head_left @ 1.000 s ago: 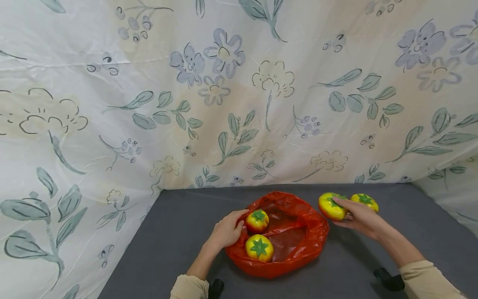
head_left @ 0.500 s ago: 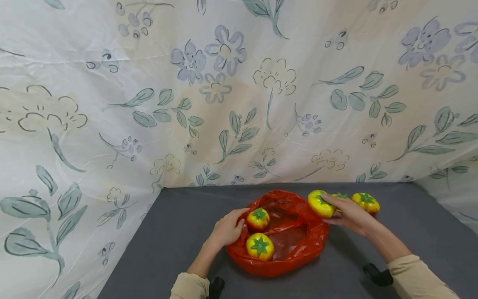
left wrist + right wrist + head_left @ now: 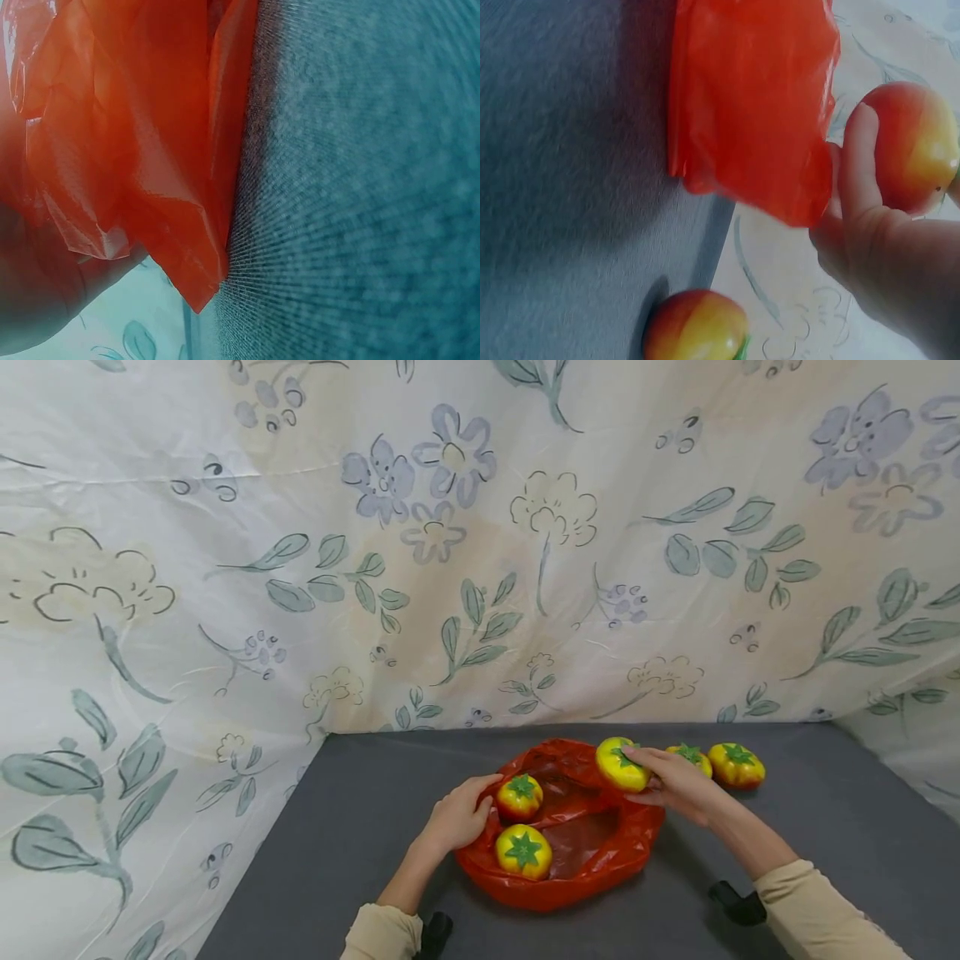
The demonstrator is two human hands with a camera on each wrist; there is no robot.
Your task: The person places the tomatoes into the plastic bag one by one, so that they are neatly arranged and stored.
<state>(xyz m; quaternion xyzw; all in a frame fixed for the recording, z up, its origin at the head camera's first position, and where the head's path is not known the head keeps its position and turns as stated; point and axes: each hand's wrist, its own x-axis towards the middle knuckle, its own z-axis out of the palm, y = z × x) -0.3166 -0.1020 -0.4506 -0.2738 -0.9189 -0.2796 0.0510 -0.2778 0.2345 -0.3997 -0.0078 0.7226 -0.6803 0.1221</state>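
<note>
A red plastic bag [image 3: 555,893] lies on the dark table with its mouth spread wide. Two yellow-and-red tomatoes with green star-shaped tops sit inside: a rear tomato [image 3: 519,798] and a front tomato [image 3: 523,852]. At the bag's left rim, my left hand [image 3: 457,817] grips the plastic; the left wrist view shows red film [image 3: 150,150] covering part of that hand. My right hand [image 3: 678,781] holds another tomato [image 3: 621,765] over the bag's back right rim. In the right wrist view, one finger lies along the held tomato [image 3: 911,146], beside the bag's outer side [image 3: 757,105].
Two more tomatoes stand on the table right of the bag: one tomato [image 3: 692,758] partly behind my right hand, and a lobed tomato [image 3: 737,766] farther right. A floral cloth [image 3: 480,543] hangs behind and at the sides of the dark grey table [image 3: 360,802].
My right hand has carried its tomato leftward, from beside the bag to over its rim. The two tomatoes behind it have come more into view. My left hand stays at the rim.
</note>
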